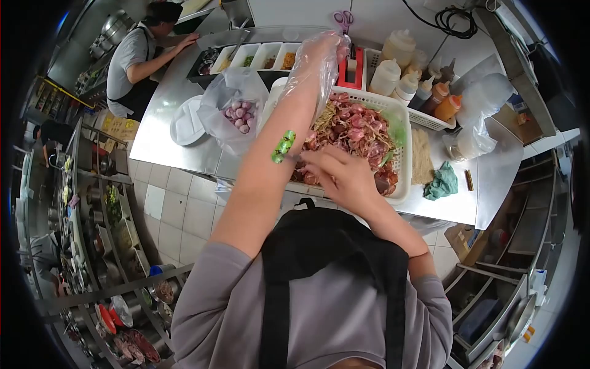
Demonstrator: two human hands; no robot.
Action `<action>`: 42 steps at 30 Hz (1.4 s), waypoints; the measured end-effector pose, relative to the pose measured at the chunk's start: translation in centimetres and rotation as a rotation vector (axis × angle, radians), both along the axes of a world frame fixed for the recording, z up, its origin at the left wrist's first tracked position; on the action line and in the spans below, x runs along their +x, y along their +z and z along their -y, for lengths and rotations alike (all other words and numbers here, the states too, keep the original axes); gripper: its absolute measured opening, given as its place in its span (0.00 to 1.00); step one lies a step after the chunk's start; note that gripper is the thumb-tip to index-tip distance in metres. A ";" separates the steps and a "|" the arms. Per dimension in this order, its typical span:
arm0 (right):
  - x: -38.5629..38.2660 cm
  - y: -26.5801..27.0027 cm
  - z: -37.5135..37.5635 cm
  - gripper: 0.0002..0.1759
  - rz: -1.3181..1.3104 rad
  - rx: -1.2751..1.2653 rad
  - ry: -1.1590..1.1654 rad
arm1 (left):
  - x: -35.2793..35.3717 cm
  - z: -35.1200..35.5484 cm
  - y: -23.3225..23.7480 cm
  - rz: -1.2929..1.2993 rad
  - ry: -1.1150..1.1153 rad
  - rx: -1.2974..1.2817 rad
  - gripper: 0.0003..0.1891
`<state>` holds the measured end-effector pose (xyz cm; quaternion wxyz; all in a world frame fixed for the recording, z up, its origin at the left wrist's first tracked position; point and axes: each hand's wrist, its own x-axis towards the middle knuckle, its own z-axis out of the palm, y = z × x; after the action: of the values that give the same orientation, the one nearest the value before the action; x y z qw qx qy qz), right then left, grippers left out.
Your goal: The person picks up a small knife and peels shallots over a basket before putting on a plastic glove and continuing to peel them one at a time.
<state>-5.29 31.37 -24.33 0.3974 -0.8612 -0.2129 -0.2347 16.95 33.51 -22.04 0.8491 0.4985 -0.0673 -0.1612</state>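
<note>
My left hand (332, 49) reaches far forward in a loose clear plastic glove, beside a red-framed holder (351, 69) and just below purple-handled scissors (344, 19). Its fingers are too crumpled in plastic to read. A green patterned bandage (284, 147) is stuck on my left forearm. Bare, my right hand (345, 175) is over the near side of a white plastic basket (402, 144), fingertips pinched together close to my left forearm; whatever is between them is hidden. Reddish-purple shallots (356, 126) with dry roots and skins fill the basket, partly covered by my arm and hand.
Left of the basket stands a plastic bag (230, 86) of peeled shallots (239, 115). Seasoning tubs (249, 56) line the back, squeeze bottles (386, 77) the right. A green cloth (441, 181) lies at the right edge. A co-worker (138, 61) leans on the counter's far left.
</note>
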 end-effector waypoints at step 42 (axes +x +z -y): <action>1.0 0.0 10.4 0.11 -0.527 1.004 -0.158 | -1.8 -5.2 -1.1 0.938 0.510 0.429 0.22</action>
<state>-4.32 21.01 -24.34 0.7787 -0.6096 0.0960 -0.1133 15.19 38.67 -23.14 0.6203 0.6783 -0.2800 0.2770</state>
